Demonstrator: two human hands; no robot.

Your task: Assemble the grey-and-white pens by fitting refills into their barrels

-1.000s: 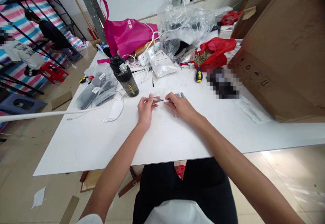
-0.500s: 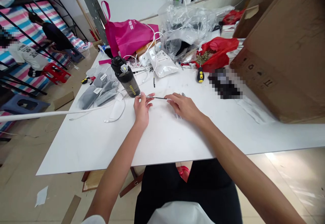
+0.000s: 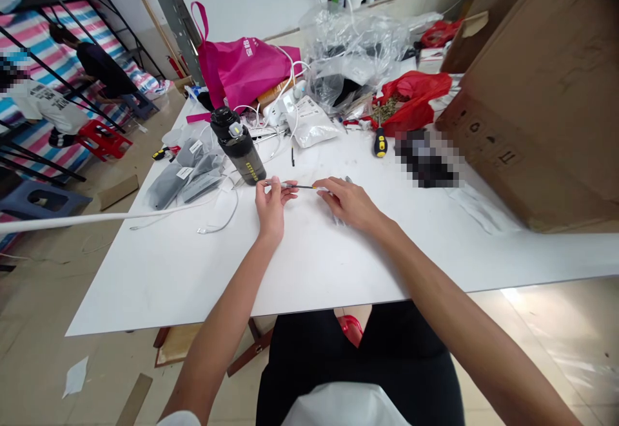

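Observation:
A thin dark rod (image 3: 302, 186) with a grey end piece lies stretched between my two hands just above the white table (image 3: 193, 265). My left hand (image 3: 271, 205) pinches its grey left end with thumb and fingertips. My right hand (image 3: 349, 203) pinches the right end, fingers curled, resting on the table over a few small grey parts (image 3: 344, 181). A dark drinking bottle (image 3: 239, 146) stands just left of my left hand.
A big cardboard box (image 3: 541, 91) fills the right side. At the back lie a pink bag (image 3: 242, 68), clear plastic bags (image 3: 353, 52), a red bag (image 3: 411, 100) and a yellow-black screwdriver (image 3: 380, 142). Grey pouches (image 3: 186, 174) and white cables lie at left. People sit at far left.
My hands have drawn apart, so more of the thin dark rod shows between them. The left hand shifted slightly left toward the bottle.

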